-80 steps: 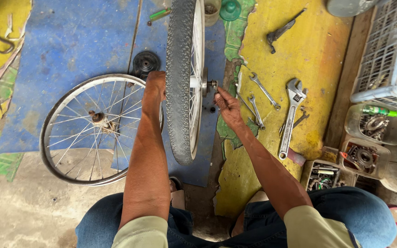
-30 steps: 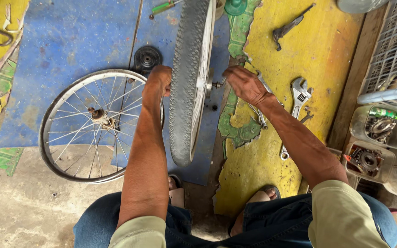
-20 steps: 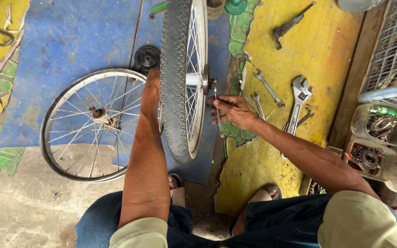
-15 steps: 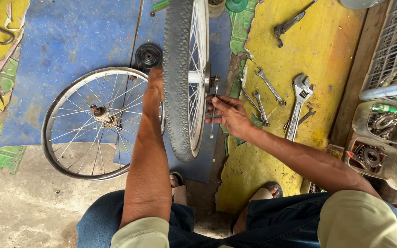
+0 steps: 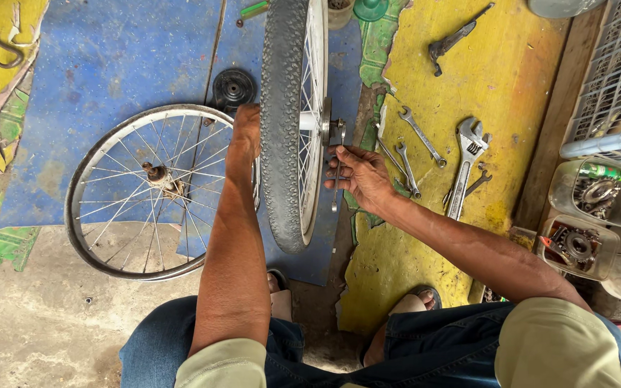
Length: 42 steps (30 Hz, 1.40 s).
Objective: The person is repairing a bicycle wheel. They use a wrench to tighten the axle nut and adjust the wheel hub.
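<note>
Upright wheel (image 5: 287,122): tyred bicycle wheel standing on edge on the blue mat (image 5: 95,79), held between both hands.
Bare rim (image 5: 154,190): spoked wheel without tyre, lying flat on the mat, left of the upright wheel.
Left hand (image 5: 246,133): reaches behind the tyre on its left side; palm against the wheel; fingers hidden, spread cannot be told.
Right hand (image 5: 363,174): at the hub on the right side; fingers curled together, pinching a slim wrench (image 5: 337,176) that hangs down from the axle.
Crate (image 5: 616,86): white lattice basket at far right; contents not visible.
Upper tub (image 5: 594,192): clear plastic, holds metal parts and a green item.
Lower tub (image 5: 575,246): clear plastic, holds a round toothed metal part.
Adjustable wrench (image 5: 465,165): lies on the yellow mat (image 5: 483,79), beside smaller spanners (image 5: 421,136).
</note>
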Each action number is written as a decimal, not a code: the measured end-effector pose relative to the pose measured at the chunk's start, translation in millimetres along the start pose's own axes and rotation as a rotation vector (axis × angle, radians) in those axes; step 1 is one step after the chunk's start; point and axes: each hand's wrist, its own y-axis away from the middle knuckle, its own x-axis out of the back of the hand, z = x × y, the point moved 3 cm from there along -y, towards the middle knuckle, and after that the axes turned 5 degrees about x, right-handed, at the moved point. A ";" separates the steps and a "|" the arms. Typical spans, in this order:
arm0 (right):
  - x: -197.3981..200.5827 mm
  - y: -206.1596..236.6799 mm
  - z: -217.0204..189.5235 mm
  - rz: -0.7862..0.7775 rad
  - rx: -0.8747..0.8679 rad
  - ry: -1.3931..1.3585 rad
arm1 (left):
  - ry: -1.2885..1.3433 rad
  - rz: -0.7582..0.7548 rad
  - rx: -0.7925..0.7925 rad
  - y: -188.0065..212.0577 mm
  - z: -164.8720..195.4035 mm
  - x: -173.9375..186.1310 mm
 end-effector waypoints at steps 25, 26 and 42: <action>-1.5 -7.1 -18.8 0.046 -0.064 0.076 | -0.404 0.338 0.188 13.9 5.1 -5.3; -1.3 -6.6 -19.4 0.046 -0.075 0.083 | -0.415 0.350 0.194 13.8 5.2 -4.8; -2.0 -20.6 -30.0 -0.004 -0.192 0.173 | -0.379 0.376 0.226 19.0 8.2 -7.4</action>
